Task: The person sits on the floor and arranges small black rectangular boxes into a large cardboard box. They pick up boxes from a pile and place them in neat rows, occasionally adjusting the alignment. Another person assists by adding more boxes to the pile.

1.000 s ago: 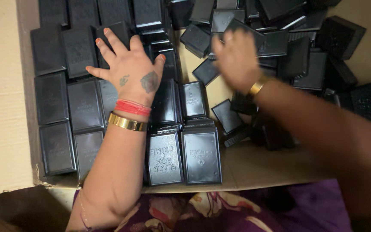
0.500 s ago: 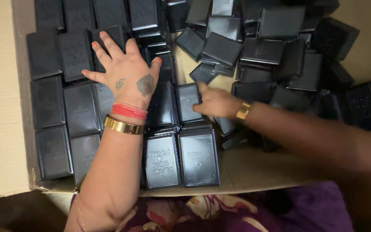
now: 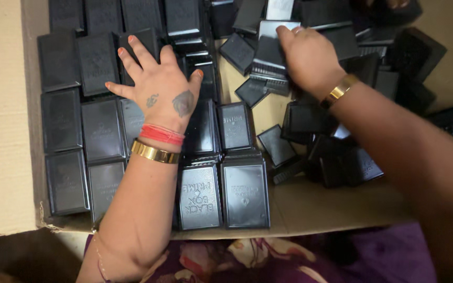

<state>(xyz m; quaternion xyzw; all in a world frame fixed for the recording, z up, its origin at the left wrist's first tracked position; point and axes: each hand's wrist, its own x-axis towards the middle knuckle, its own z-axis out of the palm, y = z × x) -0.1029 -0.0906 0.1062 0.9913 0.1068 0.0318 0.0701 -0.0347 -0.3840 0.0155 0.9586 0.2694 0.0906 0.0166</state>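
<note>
Many flat black plastic boxes fill a cardboard carton [image 3: 6,131]. On the left they lie in neat rows [image 3: 61,120]; on the right they are a loose pile [image 3: 342,152]. My left hand [image 3: 161,91] lies flat with fingers spread on the ordered rows, holding nothing. My right hand [image 3: 308,55] reaches into the loose pile at the top middle. Its fingers curl over a black box [image 3: 273,36], and its palm hides whether it grips that box. Both wrists wear gold bangles, and the left wrist also has red thread.
Two upright boxes [image 3: 221,194] stand at the carton's near edge. Bare cardboard floor [image 3: 331,204] shows at the front right. Purple patterned fabric [image 3: 268,257] lies below the carton. More tumbled boxes [image 3: 410,57] crowd the far right.
My right hand has moved from the middle of the carton, beside the rows, up into the loose pile. My left hand has stayed flat on the rows.
</note>
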